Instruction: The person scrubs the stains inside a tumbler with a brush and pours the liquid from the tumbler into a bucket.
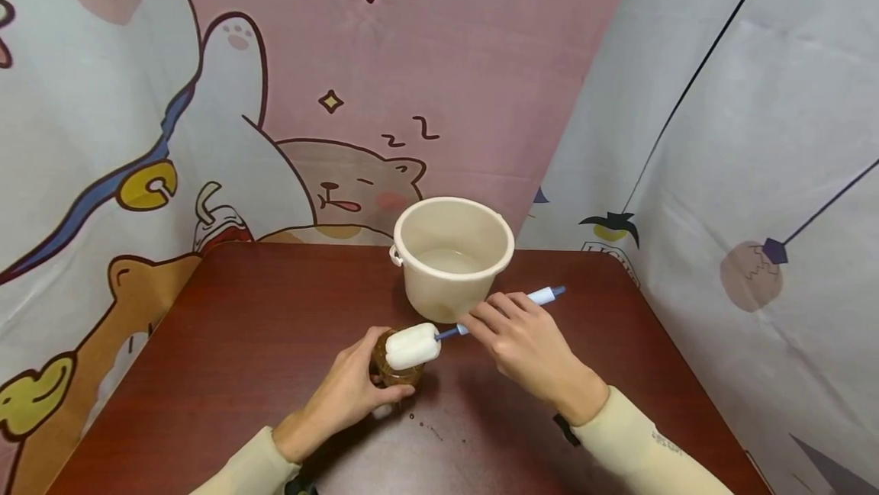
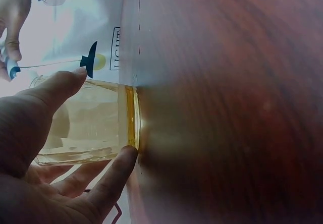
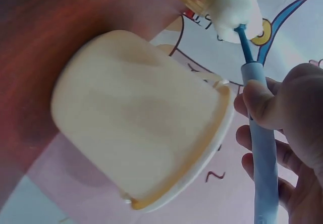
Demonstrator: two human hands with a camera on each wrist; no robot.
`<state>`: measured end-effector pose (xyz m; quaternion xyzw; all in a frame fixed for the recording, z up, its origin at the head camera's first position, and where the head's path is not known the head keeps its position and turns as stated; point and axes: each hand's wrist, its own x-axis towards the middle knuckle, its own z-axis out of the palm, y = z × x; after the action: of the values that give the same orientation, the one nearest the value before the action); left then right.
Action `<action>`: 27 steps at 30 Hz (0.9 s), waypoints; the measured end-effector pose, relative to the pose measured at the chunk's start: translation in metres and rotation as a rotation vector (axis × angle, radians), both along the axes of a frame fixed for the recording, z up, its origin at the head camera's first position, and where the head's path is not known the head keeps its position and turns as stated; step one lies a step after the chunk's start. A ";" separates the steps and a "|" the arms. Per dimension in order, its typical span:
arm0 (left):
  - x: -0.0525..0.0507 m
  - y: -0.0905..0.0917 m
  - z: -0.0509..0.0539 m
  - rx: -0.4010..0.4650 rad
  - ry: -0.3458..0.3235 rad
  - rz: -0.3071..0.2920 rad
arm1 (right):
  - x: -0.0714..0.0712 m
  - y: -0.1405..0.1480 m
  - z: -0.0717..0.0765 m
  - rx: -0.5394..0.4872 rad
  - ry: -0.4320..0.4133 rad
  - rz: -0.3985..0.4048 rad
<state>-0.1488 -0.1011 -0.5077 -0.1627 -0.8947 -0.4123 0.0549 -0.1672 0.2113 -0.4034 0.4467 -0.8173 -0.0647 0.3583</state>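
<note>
My left hand (image 1: 352,379) grips an amber see-through glass (image 1: 401,379) (image 2: 93,125), thumb on one side and fingers on the other. The left wrist view shows its base close to the tabletop; whether they touch I cannot tell. My right hand (image 1: 525,342) (image 3: 303,118) holds a sponge cup brush by its pale blue handle (image 3: 263,168), fingers wrapped around it. The brush's white sponge head (image 1: 412,346) (image 3: 232,9) lies tilted over the mouth of the glass, hiding much of the opening. Just beyond both hands stands a cream bucket (image 1: 446,289) (image 3: 141,118).
The dark red-brown table (image 1: 288,312) carries a few small drops (image 1: 422,424) near the glass. Liquid appears to lie at the bucket's bottom. Cartoon-printed cloth (image 1: 446,60) hangs behind the table and along its sides.
</note>
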 end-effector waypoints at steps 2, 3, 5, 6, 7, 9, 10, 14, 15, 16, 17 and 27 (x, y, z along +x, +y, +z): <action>-0.001 0.000 -0.001 0.000 -0.003 -0.008 | 0.000 -0.006 0.007 0.038 0.018 0.003; -0.001 0.000 -0.001 0.000 -0.004 -0.010 | 0.000 -0.009 0.011 0.061 0.028 0.005; -0.002 0.000 -0.001 0.002 -0.006 -0.019 | 0.000 -0.017 0.018 0.108 0.052 0.001; -0.002 0.000 -0.001 0.000 -0.010 -0.021 | 0.000 -0.020 0.021 0.125 0.069 0.002; -0.002 0.000 -0.001 0.000 -0.012 -0.025 | 0.001 -0.025 0.024 0.146 0.083 0.002; -0.002 0.000 0.000 0.000 -0.012 -0.027 | 0.000 -0.033 0.029 0.175 0.121 0.011; -0.002 -0.001 0.000 -0.002 -0.013 -0.028 | 0.000 -0.038 0.031 0.191 0.142 0.014; -0.002 -0.001 0.000 -0.009 -0.023 -0.028 | -0.001 -0.057 0.037 0.255 0.197 0.034; -0.002 -0.002 0.001 -0.012 -0.024 -0.027 | -0.001 -0.061 0.038 0.276 0.206 0.037; -0.002 -0.002 0.001 -0.015 -0.026 -0.027 | -0.001 -0.065 0.039 0.300 0.212 0.040; -0.002 -0.002 0.001 -0.017 -0.026 -0.029 | -0.001 -0.069 0.039 0.322 0.215 0.043; -0.002 -0.003 0.000 -0.037 0.004 -0.042 | -0.004 -0.085 0.039 0.476 0.215 0.035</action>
<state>-0.1511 -0.1037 -0.5073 -0.1834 -0.8984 -0.3965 0.0450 -0.1707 0.1262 -0.3641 0.5229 -0.7284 -0.2961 0.3292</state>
